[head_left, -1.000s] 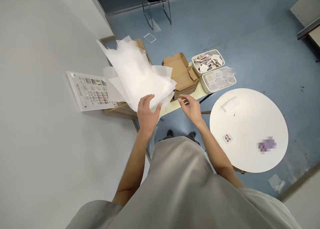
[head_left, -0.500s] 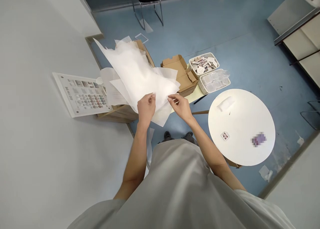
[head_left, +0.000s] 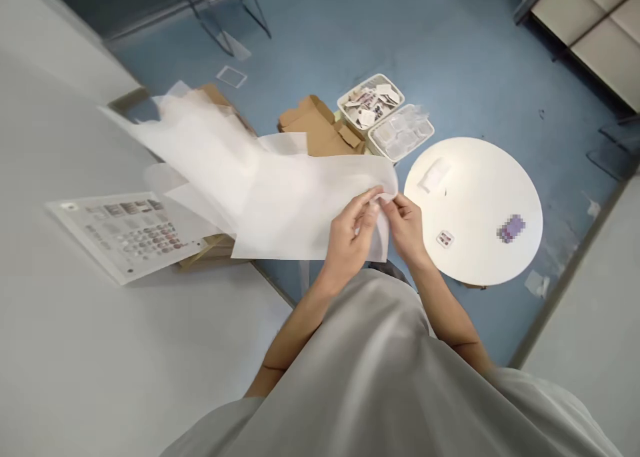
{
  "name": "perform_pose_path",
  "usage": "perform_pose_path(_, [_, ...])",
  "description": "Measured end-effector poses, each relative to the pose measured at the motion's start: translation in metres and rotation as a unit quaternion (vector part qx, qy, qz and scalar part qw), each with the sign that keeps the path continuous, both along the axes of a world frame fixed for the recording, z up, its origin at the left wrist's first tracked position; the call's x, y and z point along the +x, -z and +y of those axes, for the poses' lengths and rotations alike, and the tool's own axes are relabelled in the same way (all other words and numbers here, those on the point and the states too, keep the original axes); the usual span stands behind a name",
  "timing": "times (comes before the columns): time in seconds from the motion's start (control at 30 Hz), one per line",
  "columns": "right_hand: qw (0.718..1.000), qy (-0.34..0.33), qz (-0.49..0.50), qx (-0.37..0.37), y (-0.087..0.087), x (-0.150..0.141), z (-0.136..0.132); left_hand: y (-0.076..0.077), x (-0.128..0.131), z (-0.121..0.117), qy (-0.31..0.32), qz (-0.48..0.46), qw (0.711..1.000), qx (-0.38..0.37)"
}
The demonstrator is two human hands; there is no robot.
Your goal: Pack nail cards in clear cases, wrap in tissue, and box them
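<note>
A thin white tissue sheet is lifted off a loose pile of the same white paper. My left hand and my right hand both pinch the sheet's right corner, fingers closed, almost touching each other. The pile lies over a brown cardboard box. Behind the sheet is a stack of flat brown cardboard boxes.
A printed chart card lies on the white table at left. Two white baskets of small packets stand beyond the cardboard. A round white table at right bears a small card and a clear packet.
Both hands have closed on one sheet's corner and drawn it rightward off the pile, coming together. The view has swung, shifting everything left and up.
</note>
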State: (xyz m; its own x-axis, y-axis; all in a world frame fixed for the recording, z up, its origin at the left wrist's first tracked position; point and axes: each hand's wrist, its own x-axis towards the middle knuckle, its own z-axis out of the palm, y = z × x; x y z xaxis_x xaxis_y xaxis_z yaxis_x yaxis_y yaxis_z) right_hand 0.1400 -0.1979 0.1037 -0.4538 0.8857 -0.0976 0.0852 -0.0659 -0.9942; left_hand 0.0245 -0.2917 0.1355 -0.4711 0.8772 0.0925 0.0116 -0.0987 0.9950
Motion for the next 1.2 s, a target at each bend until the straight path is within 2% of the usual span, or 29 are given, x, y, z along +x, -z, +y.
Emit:
perform_pose_path(0.1, [0.995, 0.102, 0.004, -0.016, 0.020, 0.059, 0.018, 0.017, 0.019, 0.021, 0.035, 0.040, 0.998, -0.018])
perform_pose_path(0.2, [0.985, 0.172, 0.006, -0.033, 0.035, 0.123, 0.031, 0.042, 0.018, 0.045, -0.016, 0.138, 0.989, -0.048])
perform_pose_path(0.3, [0.972, 0.232, -0.005, -0.042, 0.048, 0.185, 0.040, 0.072, 0.012, 0.082, -0.058, 0.193, 0.975, -0.096])
perform_pose_path(0.37, [0.963, 0.264, -0.011, -0.052, 0.058, 0.223, 0.047, 0.094, 0.019, 0.114, -0.032, 0.164, 0.978, -0.121])
perform_pose_path(0.43, [0.954, 0.292, -0.010, -0.068, 0.071, 0.257, 0.056, 0.114, 0.039, 0.145, 0.026, 0.101, 0.984, -0.148])
perform_pose_path(0.5, [0.945, 0.317, -0.005, -0.085, 0.086, 0.289, 0.068, 0.133, 0.070, 0.174, 0.070, 0.048, 0.980, -0.178])
perform_pose_path(0.6, [0.933, 0.344, 0.003, -0.104, 0.117, 0.334, 0.087, 0.162, 0.123, 0.213, 0.084, 0.024, 0.972, -0.218])
perform_pose_path(0.73, [0.921, 0.365, 0.003, -0.138, 0.165, 0.393, 0.111, 0.208, 0.183, 0.256, 0.097, 0.049, 0.960, -0.257])
perform_pose_path(0.87, [0.911, 0.369, 0.022, -0.184, 0.213, 0.440, 0.127, 0.258, 0.220, 0.286, 0.135, 0.094, 0.946, -0.278])
perform_pose_path(0.97, [0.898, 0.374, 0.034, -0.231, 0.244, 0.464, 0.136, 0.287, 0.239, 0.300, 0.174, 0.113, 0.930, -0.302])
perform_pose_path(1.07, [0.880, 0.394, 0.046, -0.260, 0.270, 0.478, 0.146, 0.306, 0.253, 0.315, 0.202, 0.111, 0.916, -0.329])
perform_pose_path(1.2, [0.865, 0.413, 0.035, -0.281, 0.296, 0.485, 0.162, 0.324, 0.267, 0.336, 0.222, 0.067, 0.902, -0.364])
